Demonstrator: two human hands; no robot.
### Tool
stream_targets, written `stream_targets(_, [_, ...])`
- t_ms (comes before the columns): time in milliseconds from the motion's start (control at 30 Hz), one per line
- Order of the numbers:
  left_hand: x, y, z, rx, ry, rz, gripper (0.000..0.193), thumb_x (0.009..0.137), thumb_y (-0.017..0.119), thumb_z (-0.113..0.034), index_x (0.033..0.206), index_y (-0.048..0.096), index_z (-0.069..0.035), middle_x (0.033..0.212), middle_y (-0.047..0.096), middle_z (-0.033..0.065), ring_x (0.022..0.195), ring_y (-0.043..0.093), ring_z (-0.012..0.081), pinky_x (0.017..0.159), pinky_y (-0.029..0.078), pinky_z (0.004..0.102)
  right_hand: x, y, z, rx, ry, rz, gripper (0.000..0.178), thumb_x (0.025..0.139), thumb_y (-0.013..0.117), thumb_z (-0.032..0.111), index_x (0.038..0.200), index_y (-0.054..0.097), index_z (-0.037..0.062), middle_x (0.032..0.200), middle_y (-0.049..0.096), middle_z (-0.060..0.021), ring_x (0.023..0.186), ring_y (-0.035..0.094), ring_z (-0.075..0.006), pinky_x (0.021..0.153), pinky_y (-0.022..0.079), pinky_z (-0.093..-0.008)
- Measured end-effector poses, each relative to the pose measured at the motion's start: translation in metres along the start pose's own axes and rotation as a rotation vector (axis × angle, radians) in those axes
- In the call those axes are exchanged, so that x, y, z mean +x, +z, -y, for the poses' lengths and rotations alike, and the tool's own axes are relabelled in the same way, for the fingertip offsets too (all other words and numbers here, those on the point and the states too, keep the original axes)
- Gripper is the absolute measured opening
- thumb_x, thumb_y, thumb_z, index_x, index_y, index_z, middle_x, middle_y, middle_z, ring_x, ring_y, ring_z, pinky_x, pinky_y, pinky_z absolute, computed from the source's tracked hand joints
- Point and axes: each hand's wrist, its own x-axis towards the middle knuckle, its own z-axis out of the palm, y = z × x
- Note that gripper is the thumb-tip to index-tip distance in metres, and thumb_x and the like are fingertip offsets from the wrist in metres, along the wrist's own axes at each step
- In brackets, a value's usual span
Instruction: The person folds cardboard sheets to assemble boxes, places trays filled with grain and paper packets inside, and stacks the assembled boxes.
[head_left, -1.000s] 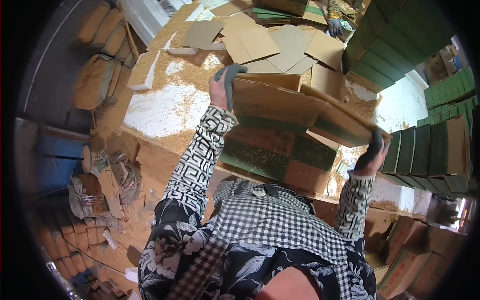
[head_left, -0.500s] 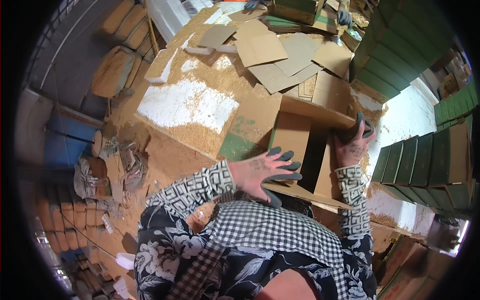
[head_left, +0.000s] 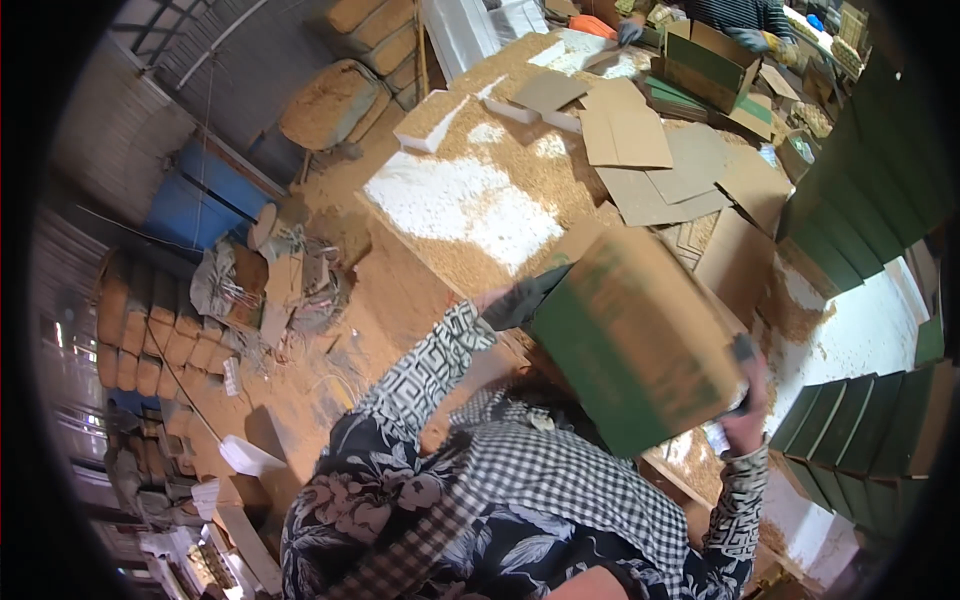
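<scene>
A green and brown cardboard box [head_left: 625, 345] is held tilted between my hands, above the near side of the work table; it is slightly blurred. My left hand [head_left: 522, 300], in a dark-fingered glove, grips its upper left edge. At its right end my right hand [head_left: 748, 395] presses with dark-tipped fingers, partly hidden behind the corner. Just beyond the box lie flat cardboard sheets [head_left: 628, 135], loosely overlapping on the sawdust-strewn table [head_left: 465, 215].
Green box stacks stand along the right, one far [head_left: 860, 190] and one near [head_left: 860, 425]. A co-worker's gloved hand [head_left: 780, 45] is by an open green box [head_left: 710, 65] at the back. On the left floor sits a bundle of scraps [head_left: 265, 285].
The box, open toward me before, has been lifted and turned so its printed outer side shows. My left hand has gone from spread over the box to gripping its edge. The view has shifted.
</scene>
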Motion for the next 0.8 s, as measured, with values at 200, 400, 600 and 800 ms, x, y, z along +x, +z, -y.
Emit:
stream_targets(200, [0.090,0.038,-0.043,1.133,-0.014,-0.384,0.073,0.072,0.064,-0.028,0.132,0.029,-0.007,0.130,0.037,0.0187,0.117,0.040,0.0277,0.095,0.037,0.0337,0.010,-0.006,-0.206,0.109,0.405,0.170,0.044,0.090,0.045,0.025,0.127,0.036,0.0043,0.127,0.041,-0.0157,0.108,0.046,-0.0238,0.087,0.040,-0.0308])
stream_targets(400, [0.099,-0.010,-0.015,1.101,-0.008,-0.320,0.061,0.078,0.057,-0.038,0.126,0.040,-0.007,0.119,0.048,0.0181,0.111,0.045,0.0245,0.094,0.036,0.0328,0.084,0.026,-0.021,0.184,0.536,-0.200,0.062,0.081,0.058,0.025,0.133,0.029,0.0094,0.128,0.039,-0.0166,0.106,0.048,-0.0254,0.089,0.040,-0.0339])
stream_targets(600, [0.083,-0.285,-0.118,1.246,-0.168,-1.127,0.081,0.077,0.057,-0.050,0.138,0.017,-0.014,0.132,0.030,0.0239,0.114,0.042,0.0348,0.100,0.029,0.0440,0.091,0.034,-0.051,-0.747,0.446,-0.122,0.074,0.065,0.069,0.008,0.129,0.032,0.0029,0.123,0.037,-0.0177,0.114,0.038,-0.0340,0.098,0.032,-0.0376])
stream_targets(800, [0.046,-0.496,-0.208,1.734,-0.664,-1.510,0.077,0.075,0.056,-0.049,0.135,0.021,-0.016,0.125,0.041,0.0234,0.115,0.041,0.0354,0.097,0.030,0.0429,0.058,0.025,-0.070,-0.885,0.464,-0.194,0.078,0.061,0.065,0.003,0.130,0.029,0.0027,0.127,0.035,-0.0176,0.119,0.034,-0.0335,0.101,0.027,-0.0376])
